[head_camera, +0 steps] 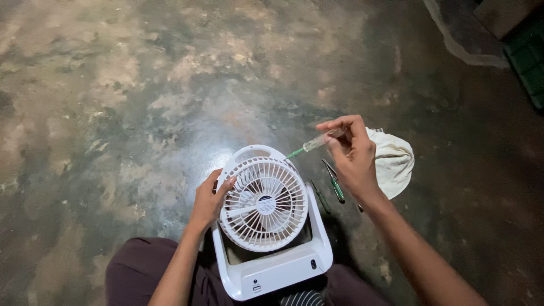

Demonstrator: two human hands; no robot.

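The fan's (266,221) lower edge is partly lost behind the knees at the bottom of the view, and its back side cannot be seen at all. The tip of the screwdriver (313,143) ends just at the fan's upper right rim; whether it touches is hard to tell. The right hand (352,156) pinches the clear handle of the screwdriver between thumb and fingers, raised above the floor to the right of the fan. The left hand (211,198) grips the left edge of the round grille, fingers curled over the rim and thumb hidden behind it. The fan is white, sits upright in its frame on the floor between the legs, and faces up toward the camera.

Just right of the fan lie pliers (334,181) with green grips and a thin dark tool (321,197) (its kind is too small to make out). A crumpled white cloth (394,161) lies behind the right hand, partly covered by it.

The floor (113,102) is bare mottled concrete, grey and tan, with a bright glare above the fan. A green crate (530,56) is cut off at the upper right corner.
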